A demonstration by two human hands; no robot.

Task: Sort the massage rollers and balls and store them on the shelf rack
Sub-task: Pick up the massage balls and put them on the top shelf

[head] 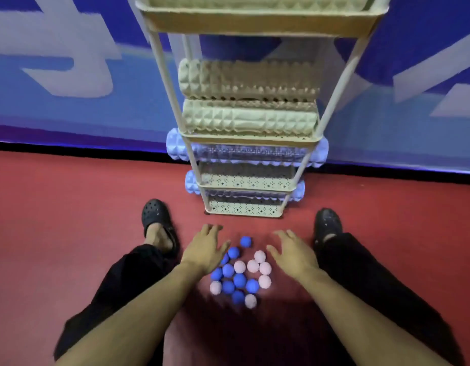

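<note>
Smooth red floor [70, 233] across the lower half of the frame, meeting a blue wall banner [70, 75] with pale grey lettering along a dark baseboard line. Rising at centre from the floor to the top edge, a cream metal shelf rack [255, 141] of thin tubular posts and shallow trays with perforated, lace-patterned fronts. In the top tray, a beige ridged roller [255, 1], only partly in view. On the tray below, two beige foam rollers [248, 101] stacked one on the other, cylindrical, covered in knobbly pyramid bumps. On the two lowest trays, lilac-blue rollers [177, 147] of the same bumpy make, ends jutting past the posts on both sides. Black trouser legs [117, 286] angled in from the lower corners, ending in black perforated clogs [156, 212] on either side of the rack's foot. Between the legs, on the floor at lower centre, a tight cluster of small spiky balls: blue balls [239, 280] mostly left and centre, pink balls [259, 265] mostly right. Left hand [206, 247] flat and spread, palm down, over the cluster's left edge, covering part of one blue ball. Right hand [293, 250] spread and relaxed just right of the pink ones, gripping nothing.
</note>
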